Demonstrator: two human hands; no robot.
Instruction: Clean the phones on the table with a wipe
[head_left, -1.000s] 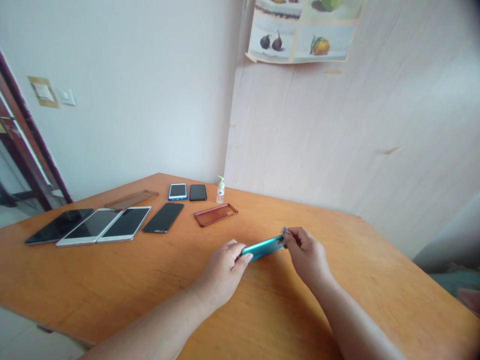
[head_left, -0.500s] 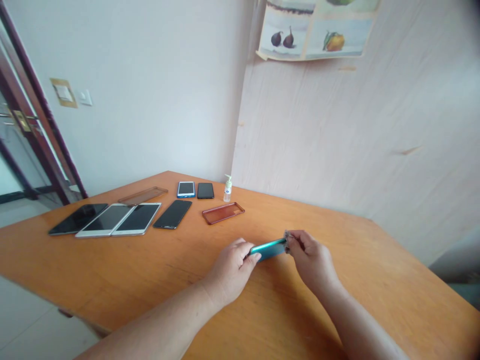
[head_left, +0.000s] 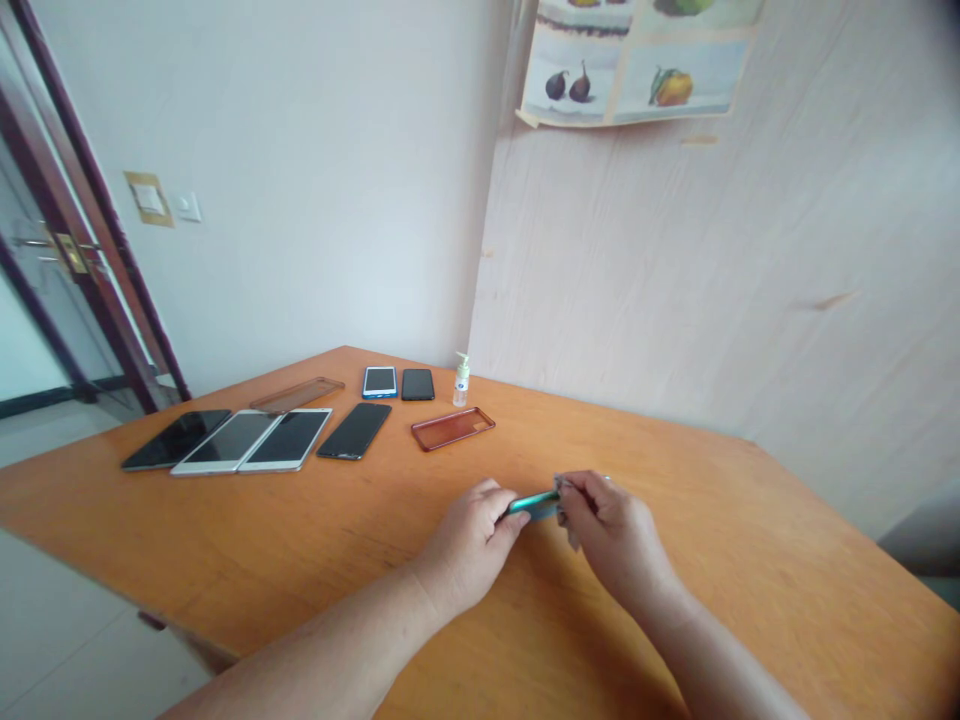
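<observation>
My left hand (head_left: 480, 530) is closed around the left end of a teal-blue phone (head_left: 534, 505), thumb on the near side. The phone is held tilted above the wooden table, its edge toward me. My right hand (head_left: 611, 525) pinches a crumpled greyish cloth (head_left: 561, 492) against the phone's right end. A loose corner of the cloth hangs below my fingers. The phone's right end is hidden behind the cloth and my right fingers.
On the table (head_left: 360, 530) lie several phones, a black tablet (head_left: 176, 440), two white-framed tablets (head_left: 289, 440), a reddish-brown phone case (head_left: 452, 429) and a clear brownish case (head_left: 298, 394). A small pump bottle (head_left: 461, 380) stands near the wall.
My right hand has slid left along the phone with the cloth, covering more of it. My left hand keeps its grip. The whole view has shifted slightly.
</observation>
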